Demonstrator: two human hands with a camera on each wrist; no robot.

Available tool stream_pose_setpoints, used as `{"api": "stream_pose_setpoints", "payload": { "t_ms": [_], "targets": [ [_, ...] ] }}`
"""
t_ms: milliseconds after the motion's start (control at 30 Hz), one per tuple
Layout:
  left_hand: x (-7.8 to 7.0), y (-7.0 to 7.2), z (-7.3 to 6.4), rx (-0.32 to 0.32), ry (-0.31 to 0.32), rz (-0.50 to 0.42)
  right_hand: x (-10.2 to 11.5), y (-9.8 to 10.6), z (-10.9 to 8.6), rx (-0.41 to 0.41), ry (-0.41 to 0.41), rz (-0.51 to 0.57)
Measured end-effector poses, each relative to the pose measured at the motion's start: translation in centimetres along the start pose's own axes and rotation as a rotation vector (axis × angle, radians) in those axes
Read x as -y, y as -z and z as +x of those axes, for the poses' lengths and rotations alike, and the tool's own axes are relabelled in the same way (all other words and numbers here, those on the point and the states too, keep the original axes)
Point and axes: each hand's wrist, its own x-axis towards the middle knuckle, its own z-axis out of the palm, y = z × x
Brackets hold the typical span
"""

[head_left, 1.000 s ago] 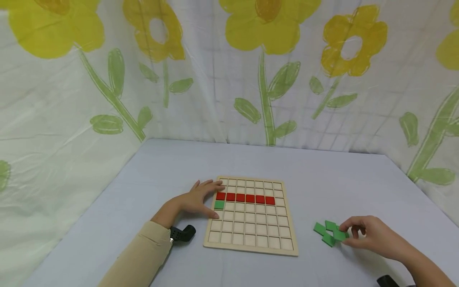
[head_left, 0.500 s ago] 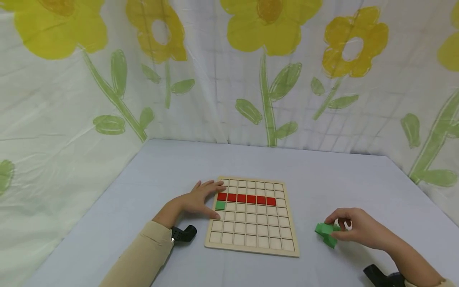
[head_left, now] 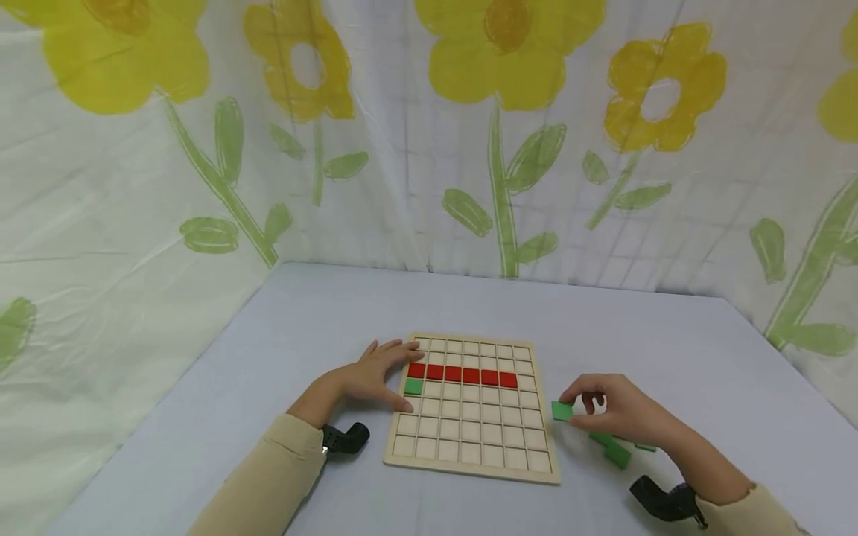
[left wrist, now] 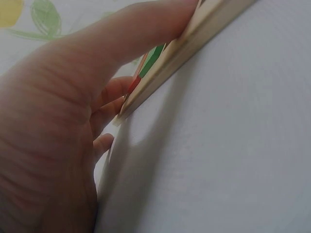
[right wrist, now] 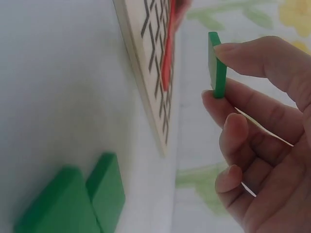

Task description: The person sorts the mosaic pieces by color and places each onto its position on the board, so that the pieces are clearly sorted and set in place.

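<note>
A wooden grid board (head_left: 469, 432) lies on the white table, with a row of red square tiles (head_left: 453, 374) across it. One green tile (head_left: 413, 386) sits in the left cell just below that row. My left hand (head_left: 375, 376) rests on the board's left edge, thumb and fingers spread and touching the frame. Between thumb and index finger, my right hand (head_left: 613, 408) pinches a green square tile (right wrist: 217, 65), held above the table just off the board's right edge. In the right wrist view the tile is seen nearly edge-on.
Several more green tiles (head_left: 617, 454) lie on the table below the right hand, partly hidden by it. A white curtain (head_left: 382, 186) printed with yellow flowers hangs behind the table (head_left: 335, 298). Each wrist wears a black camera mount (head_left: 345, 438).
My right hand has taken a green tile from the loose pile and moved left with it to the board's right edge. The left hand keeps its place on the board.
</note>
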Motion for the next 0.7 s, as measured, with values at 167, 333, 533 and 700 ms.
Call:
{"api": "stream_pose_setpoints", "payload": {
  "t_ms": [167,333,533,700],
  "targets": [
    [0.1,0.0,0.0,0.005,-0.001,0.009,0.1,-1.0,1.7,0.021,-0.010,0.008],
    [-0.1,0.1,0.1,0.005,-0.005,0.005,0.1,-1.5,3.1,0.028,0.018,0.007],
    [-0.1,0.1,0.1,0.002,0.008,0.003,0.6,-1.9,4.6,0.056,-0.008,0.010],
    [0.2,0.0,0.1,0.003,0.009,0.005,1.2,-2.4,5.8,0.066,-0.032,0.012]
  ]
}}
